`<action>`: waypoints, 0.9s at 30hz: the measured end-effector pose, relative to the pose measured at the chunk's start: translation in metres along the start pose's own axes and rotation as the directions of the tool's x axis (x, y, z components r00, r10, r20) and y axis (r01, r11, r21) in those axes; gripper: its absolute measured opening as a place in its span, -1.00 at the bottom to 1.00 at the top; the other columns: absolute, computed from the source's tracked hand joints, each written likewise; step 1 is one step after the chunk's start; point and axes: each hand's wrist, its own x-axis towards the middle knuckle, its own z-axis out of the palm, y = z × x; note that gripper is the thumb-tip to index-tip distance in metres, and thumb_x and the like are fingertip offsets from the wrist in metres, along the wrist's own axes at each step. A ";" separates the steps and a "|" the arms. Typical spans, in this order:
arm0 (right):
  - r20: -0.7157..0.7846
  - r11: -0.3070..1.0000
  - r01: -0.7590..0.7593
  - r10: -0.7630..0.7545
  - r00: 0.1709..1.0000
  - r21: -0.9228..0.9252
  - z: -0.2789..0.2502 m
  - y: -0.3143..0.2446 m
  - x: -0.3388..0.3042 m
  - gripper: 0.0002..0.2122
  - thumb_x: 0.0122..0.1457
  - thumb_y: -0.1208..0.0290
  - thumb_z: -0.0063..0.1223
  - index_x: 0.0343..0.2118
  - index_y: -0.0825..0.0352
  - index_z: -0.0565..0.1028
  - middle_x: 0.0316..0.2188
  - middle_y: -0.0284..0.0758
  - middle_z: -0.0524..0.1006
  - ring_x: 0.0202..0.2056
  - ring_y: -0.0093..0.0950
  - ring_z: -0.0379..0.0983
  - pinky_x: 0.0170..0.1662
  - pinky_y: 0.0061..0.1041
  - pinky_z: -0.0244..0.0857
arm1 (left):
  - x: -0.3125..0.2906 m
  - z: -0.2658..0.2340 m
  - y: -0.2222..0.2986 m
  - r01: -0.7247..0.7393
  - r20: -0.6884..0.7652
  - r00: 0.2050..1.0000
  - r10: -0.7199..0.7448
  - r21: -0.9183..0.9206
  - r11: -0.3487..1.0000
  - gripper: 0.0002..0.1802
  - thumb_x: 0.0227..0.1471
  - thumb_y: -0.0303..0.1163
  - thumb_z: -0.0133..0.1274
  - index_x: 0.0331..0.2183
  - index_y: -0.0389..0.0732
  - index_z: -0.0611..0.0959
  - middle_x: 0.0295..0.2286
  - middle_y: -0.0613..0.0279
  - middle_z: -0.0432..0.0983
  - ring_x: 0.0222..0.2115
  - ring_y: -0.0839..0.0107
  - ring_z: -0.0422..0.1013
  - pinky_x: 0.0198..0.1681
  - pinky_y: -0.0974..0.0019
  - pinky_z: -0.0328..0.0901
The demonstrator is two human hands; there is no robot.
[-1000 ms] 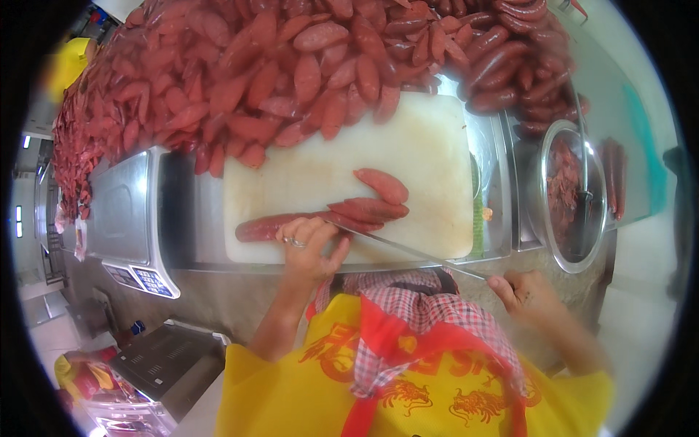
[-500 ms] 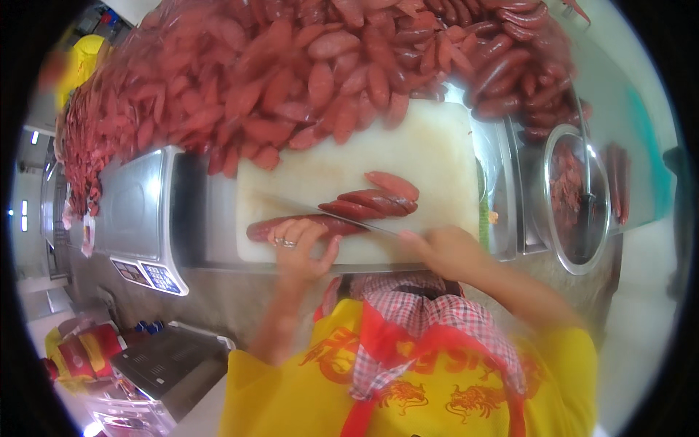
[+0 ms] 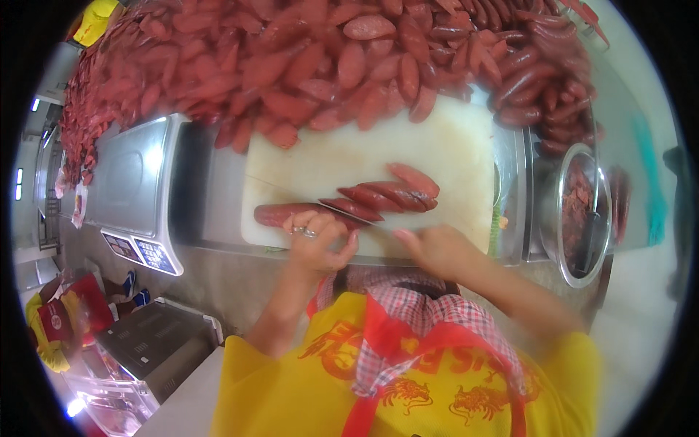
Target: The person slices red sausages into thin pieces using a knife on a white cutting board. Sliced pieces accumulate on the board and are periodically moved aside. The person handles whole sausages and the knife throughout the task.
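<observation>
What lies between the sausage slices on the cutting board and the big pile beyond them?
In the head view, only a bare stretch of white cutting board separates the sausage slices from the pile.

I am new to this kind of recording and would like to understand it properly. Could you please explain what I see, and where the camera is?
There is no machine here: a person works with two bare hands, seen from a wide fisheye camera worn on the head, so straight edges look bent. The left hand holds a red sausage on a white cutting board. The right hand, slightly blurred, holds a knife; its blade slants between the sausage and some sausage slices. Beyond the board lies a large sausage pile. A weighing scale stands left, a metal bowl right.
</observation>
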 end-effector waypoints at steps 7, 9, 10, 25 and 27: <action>0.033 0.983 0.026 -0.032 0.999 0.184 -0.005 -0.015 0.012 -0.47 0.33 -0.02 -0.35 -0.31 0.36 0.56 -0.56 0.05 0.49 -0.47 0.02 0.47 -0.35 -0.10 0.34 | 0.000 -0.013 -0.015 -0.003 -0.059 0.998 0.005 0.044 0.999 -0.64 -0.38 -0.35 0.35 -0.41 0.00 0.58 -0.36 0.33 0.39 -0.26 0.25 0.30 -0.15 0.18 0.16; 0.066 0.977 -0.128 0.119 0.991 0.169 -0.012 0.000 -0.019 -0.42 0.31 -0.05 -0.32 -0.40 0.45 0.55 -0.57 0.06 0.49 -0.47 0.05 0.47 -0.34 -0.10 0.33 | 0.000 -0.015 -0.021 -0.006 -0.077 0.997 0.007 0.016 1.000 -0.67 -0.36 -0.32 0.33 -0.42 0.01 0.58 -0.37 0.35 0.40 -0.27 0.28 0.30 -0.19 0.20 0.12; 0.026 0.967 -0.158 0.156 0.987 0.198 -0.014 0.005 -0.042 -0.39 0.30 -0.07 -0.31 -0.45 0.48 0.55 -0.58 0.07 0.49 -0.47 0.07 0.46 -0.33 -0.10 0.33 | -0.001 -0.016 -0.023 -0.003 -0.082 0.997 0.004 0.005 1.000 -0.69 -0.35 -0.30 0.32 -0.42 0.02 0.59 -0.37 0.35 0.40 -0.28 0.29 0.30 -0.21 0.21 0.10; -0.241 0.940 0.320 -0.340 0.909 -0.118 0.038 -0.032 0.041 -0.50 0.37 0.11 -0.38 -0.38 0.40 0.57 -0.66 0.03 0.45 -0.48 -0.01 0.46 -0.41 -0.13 0.36 | -0.001 -0.018 -0.022 -0.003 -0.051 0.999 0.002 -0.014 1.000 -0.66 -0.40 -0.41 0.30 -0.44 -0.04 0.56 -0.40 0.32 0.42 -0.33 0.23 0.33 -0.18 0.22 0.17; -0.199 0.967 0.249 -0.234 0.952 0.052 0.034 -0.034 0.047 -0.50 0.35 0.08 -0.34 -0.40 0.40 0.57 -0.64 0.04 0.46 -0.49 -0.01 0.47 -0.41 -0.11 0.36 | -0.001 -0.022 -0.026 -0.032 -0.044 0.999 0.032 0.001 0.999 -0.66 -0.39 -0.40 0.29 -0.42 -0.05 0.57 -0.40 0.31 0.42 -0.32 0.23 0.33 -0.17 0.22 0.17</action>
